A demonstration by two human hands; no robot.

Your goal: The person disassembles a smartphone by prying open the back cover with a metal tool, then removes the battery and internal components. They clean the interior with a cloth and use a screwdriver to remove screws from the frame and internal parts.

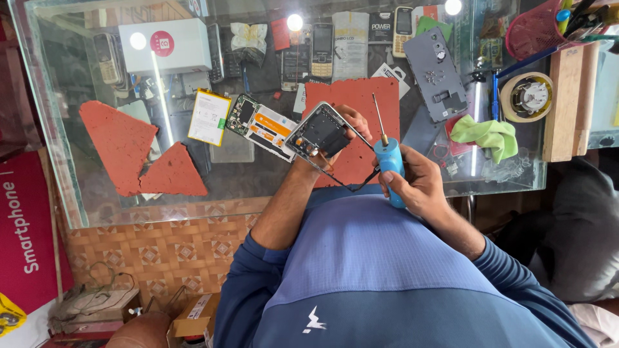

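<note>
Two bare forearms rise from blue sleeves at lower centre of the frame. The left hand (348,125), at centre, curls its fingers (358,120) in a grasp. The right hand (419,183), just right of centre, is closed in a fist-like grip, wrist bent inward.

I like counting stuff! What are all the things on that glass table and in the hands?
phone frame: 1, silver and black, in the left hand
screwdriver: 1, blue handle, in the right hand
red mats: 3, red, on the glass
circuit board: 1, orange and green, left of the frame
yellow pack: 1, yellow and white, beside the board
white box: 1, white, back left
grey cover: 1, grey, back right
green cloth: 1, green, right
tape roll: 1, tan, right edge
pink basket: 1, pink, top right
left hand: 1, around the frame
right hand: 1, around the screwdriver
</note>
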